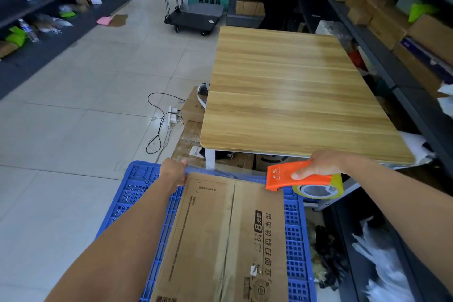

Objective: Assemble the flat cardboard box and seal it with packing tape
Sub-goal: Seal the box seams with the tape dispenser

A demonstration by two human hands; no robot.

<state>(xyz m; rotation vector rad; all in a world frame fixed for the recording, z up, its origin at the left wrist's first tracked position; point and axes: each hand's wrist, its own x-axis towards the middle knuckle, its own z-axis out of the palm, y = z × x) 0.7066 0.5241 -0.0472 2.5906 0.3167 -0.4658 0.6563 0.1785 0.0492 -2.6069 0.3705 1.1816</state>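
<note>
The cardboard box (228,238) lies on a blue plastic crate (295,235) just in front of the person, its printed flaps closed and meeting along a centre seam that runs away from the camera. Whether tape already covers that seam is hard to tell; a faint glossy band shows along it.

The left hand (172,174) closes its grip on the box's far left corner, thumb on top, pinning it. The right hand (318,165) closes its grip around an orange tape dispenser (294,175), roll hanging below, with the dispenser's front edge resting at the box's far right corner.

The step in hand looks like laying or cutting tape at the far edge. To do it well, the left hand should press firmly so the box does not slide on the ribbed crate, and the dispenser should stay low and flat so the tape beds without wrinkles. The strip should wrap over the far edge before cutting, then be rubbed down.

Beyond the crate stands a wooden counter (294,95), bare, with shelving on both sides.
</note>
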